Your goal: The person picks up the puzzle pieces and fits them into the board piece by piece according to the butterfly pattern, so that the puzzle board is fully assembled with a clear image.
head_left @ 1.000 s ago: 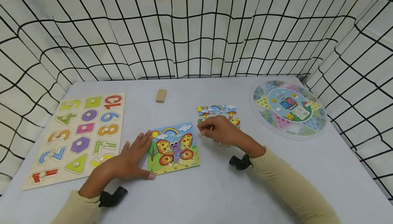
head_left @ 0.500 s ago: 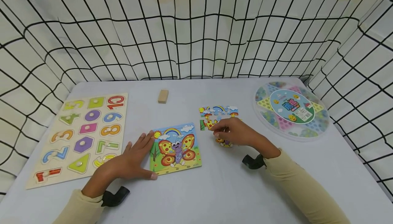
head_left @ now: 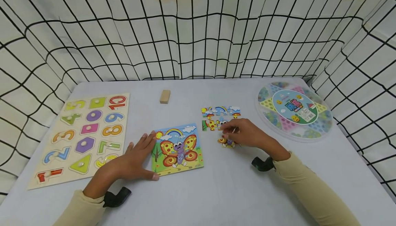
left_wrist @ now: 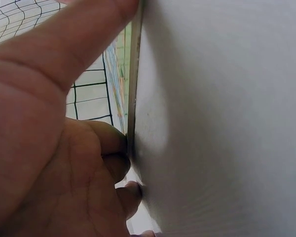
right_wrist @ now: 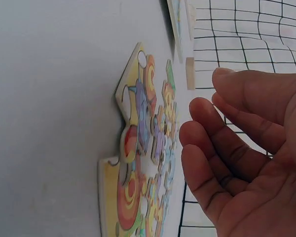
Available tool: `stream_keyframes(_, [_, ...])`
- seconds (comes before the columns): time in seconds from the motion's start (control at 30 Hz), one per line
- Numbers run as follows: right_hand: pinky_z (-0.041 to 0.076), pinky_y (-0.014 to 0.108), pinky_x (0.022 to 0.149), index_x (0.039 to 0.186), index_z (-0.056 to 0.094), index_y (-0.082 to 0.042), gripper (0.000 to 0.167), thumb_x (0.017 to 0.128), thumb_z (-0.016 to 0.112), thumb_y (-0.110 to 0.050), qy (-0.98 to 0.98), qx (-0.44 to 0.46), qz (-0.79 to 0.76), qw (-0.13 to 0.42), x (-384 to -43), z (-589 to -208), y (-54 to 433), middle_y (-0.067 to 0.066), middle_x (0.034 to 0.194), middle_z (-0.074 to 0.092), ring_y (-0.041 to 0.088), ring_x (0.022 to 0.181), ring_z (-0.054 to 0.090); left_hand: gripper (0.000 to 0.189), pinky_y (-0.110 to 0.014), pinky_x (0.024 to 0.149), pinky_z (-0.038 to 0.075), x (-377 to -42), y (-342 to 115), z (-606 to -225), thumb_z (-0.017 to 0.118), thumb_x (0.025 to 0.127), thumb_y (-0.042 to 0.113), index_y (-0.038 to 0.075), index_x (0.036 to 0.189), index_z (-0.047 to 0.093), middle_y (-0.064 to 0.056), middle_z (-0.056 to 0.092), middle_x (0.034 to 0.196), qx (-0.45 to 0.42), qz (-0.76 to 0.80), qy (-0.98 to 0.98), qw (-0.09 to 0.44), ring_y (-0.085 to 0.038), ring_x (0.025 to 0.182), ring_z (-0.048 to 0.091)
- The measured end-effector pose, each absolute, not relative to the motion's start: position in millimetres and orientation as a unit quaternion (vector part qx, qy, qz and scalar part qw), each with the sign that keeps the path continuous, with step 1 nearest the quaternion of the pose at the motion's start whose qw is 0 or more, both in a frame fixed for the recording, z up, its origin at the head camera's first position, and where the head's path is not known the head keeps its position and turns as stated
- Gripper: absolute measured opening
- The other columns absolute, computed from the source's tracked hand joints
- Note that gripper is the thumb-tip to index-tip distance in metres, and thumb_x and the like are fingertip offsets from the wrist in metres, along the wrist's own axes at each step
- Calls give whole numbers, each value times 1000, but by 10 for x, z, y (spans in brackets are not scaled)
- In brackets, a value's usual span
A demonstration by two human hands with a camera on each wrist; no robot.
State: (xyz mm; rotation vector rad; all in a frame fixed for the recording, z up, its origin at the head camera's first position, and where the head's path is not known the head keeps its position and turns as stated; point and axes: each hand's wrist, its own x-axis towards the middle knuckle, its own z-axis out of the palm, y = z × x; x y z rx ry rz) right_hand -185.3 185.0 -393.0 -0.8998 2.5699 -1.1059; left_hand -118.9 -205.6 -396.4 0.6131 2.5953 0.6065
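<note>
My left hand [head_left: 133,160] spreads beside the square butterfly picture board [head_left: 177,150], its thumb and fingertips touching the left side; in the left wrist view the board's thin edge [left_wrist: 134,74] meets them. My right hand [head_left: 247,133] hovers over wooden jigsaw pieces [head_left: 211,125] of a matching butterfly picture. In the right wrist view its fingers bend loosely, thumb apart, with nothing between them. Top-row pieces [head_left: 220,110] show a rainbow and sun. A lower piece [head_left: 227,142] lies partly under the hand, which hides the right part of the jigsaw.
A number-and-shape peg board [head_left: 81,136] lies at left. A small wooden block [head_left: 165,96] sits toward the back. At right is a round clear game case [head_left: 294,110] with a label. Black netting [head_left: 191,40] stands around the white table [head_left: 198,198].
My right hand has shifted right across the jigsaw, uncovering the left middle-row pieces and a lower piece. My left hand stays at the picture board. The head view has turned slightly.
</note>
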Motion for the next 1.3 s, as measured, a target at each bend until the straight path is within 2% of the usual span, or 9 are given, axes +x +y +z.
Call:
stream_keyframes(0.1, [52,29,67,115,69,-1,25,91,67,-5,873,-293,-376,106,-1845,-3937,1881,3,102,70,14,80,60,121,-71,106,0,-1186,-2056,-3959,79,71,57,-5,153,15,-17,1,162,217,219,929,205,-41,145,-4])
stream_keyframes(0.3, [51,29,58,117,68,-1,27,90,64,0,870,-274,-390,130,-1834,-3948,1912,4,96,66,15,67,59,122,-70,107,-2,-1190,-2070,-3977,80,70,57,-3,153,15,-14,0,162,212,215,930,208,-39,146,-5])
stream_keyframes(0.53, [52,30,70,119,68,0,31,89,67,1,878,-277,-374,113,-1800,-3959,1943,5,99,65,15,87,59,122,-70,107,-2,-1193,-2074,-3995,80,70,57,-3,153,15,-14,0,162,213,212,931,207,-39,146,-5])
stream_keyframes(0.97, [50,28,69,117,69,-3,34,83,75,-3,891,-263,-351,114,-1771,-3983,1923,2,94,64,18,84,56,121,-71,106,-1,-1183,-2060,-3967,80,70,56,-3,153,15,-15,1,162,211,213,931,207,-40,146,-4])
stream_keyframes(1.3, [51,28,73,115,69,-1,35,82,78,-5,878,-289,-360,131,-1788,-4048,1908,1,102,70,16,86,60,121,-71,106,-1,-1178,-2065,-3964,80,71,56,-4,153,14,-16,0,162,215,219,929,204,-40,146,-4])
